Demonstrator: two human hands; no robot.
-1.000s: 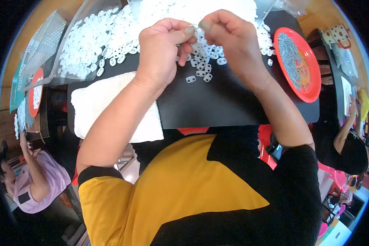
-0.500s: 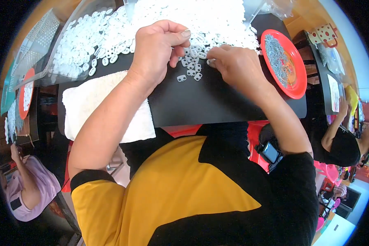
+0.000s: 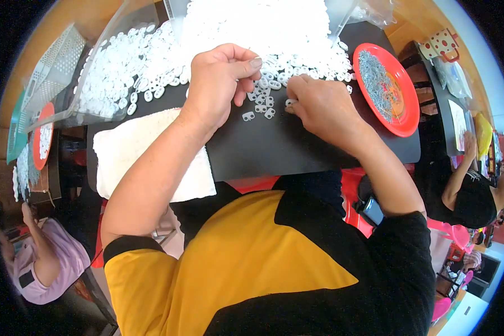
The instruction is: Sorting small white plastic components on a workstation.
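Above the black table (image 3: 263, 147), my left hand (image 3: 221, 78) is closed, its thumb and forefinger pressed together. Whatever sits in that pinch is hidden or too small to make out. My right hand (image 3: 326, 106) is to the right, fingers curled, pinching a small white two-holed plastic piece (image 3: 289, 102) that shows at the fingertips. Between and below the hands lies a small cluster of grey-white two-holed pieces (image 3: 260, 101). Just beyond my fingers spreads a big heap of white oval two-holed pieces (image 3: 257, 33).
At the right edge stands a red plate (image 3: 411, 106) of thin metal bits (image 3: 375, 78). A folded white cloth (image 3: 145, 151) lies at the left, below a clear plastic tub (image 3: 84, 73) on its side with white pieces spilling out. Other people sit at both sides.
The whole view has shifted slightly, so table and hands appear a little lower. My right fingers have closed further round the white piece; the left hand keeps its pinch.
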